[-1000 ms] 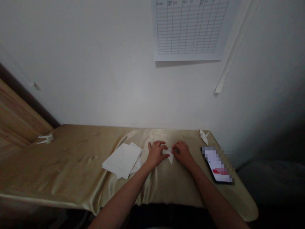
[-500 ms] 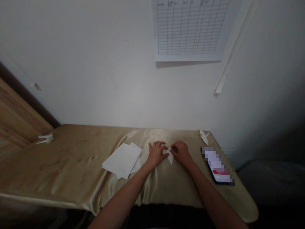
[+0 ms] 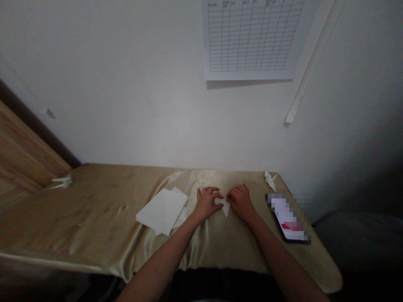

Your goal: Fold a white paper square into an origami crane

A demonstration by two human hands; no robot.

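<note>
A small white folded paper piece [image 3: 224,205] lies on the gold satin cloth [image 3: 103,218] covering the table. My left hand [image 3: 207,202] presses on its left side with curled fingers. My right hand [image 3: 241,200] pinches its right side, fingers closed on the paper. Only a pointed tip of the paper shows between and below my fingers.
A stack of white paper sheets [image 3: 163,211] lies left of my hands. A phone [image 3: 288,218] with a lit screen lies to the right. A folded paper crane [image 3: 270,179] stands at the far right corner, another one [image 3: 62,182] at the far left. A gridded chart [image 3: 252,37] hangs on the wall.
Both hands stay on the folded paper. My right hand has shifted slightly towards the left hand, fingers working along the fold.
</note>
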